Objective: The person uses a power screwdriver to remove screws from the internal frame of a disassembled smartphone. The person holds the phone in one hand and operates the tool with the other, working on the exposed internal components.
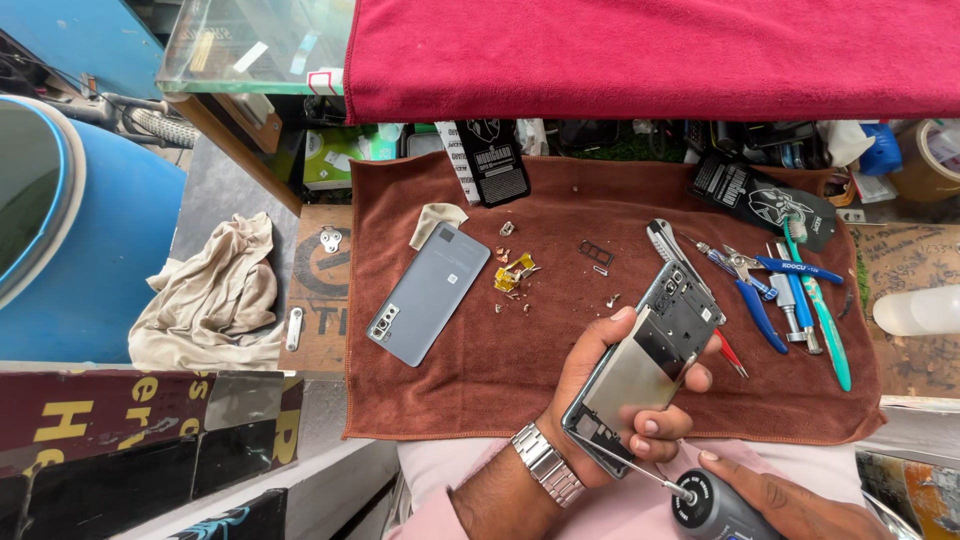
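Black packages (497, 160) (760, 200) at cloth's far edge

left hand (600, 385) gripping opened phone (650, 360), screwdriver (700, 500) at it

Brown towel (520, 350), grey back cover (428, 293), red cloth (650, 55), blue-handled pliers (755, 295), silver wristwatch (547, 463), beige rag (215, 290).

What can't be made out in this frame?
Head view only:
- Right hand: cut off by the bottom edge.
- Screwdriver: tip contact with the opened phone too small to tell.
- Loose bits on the brown cloth: too small to identify.
- Shelf items behind: hidden by the red cloth.
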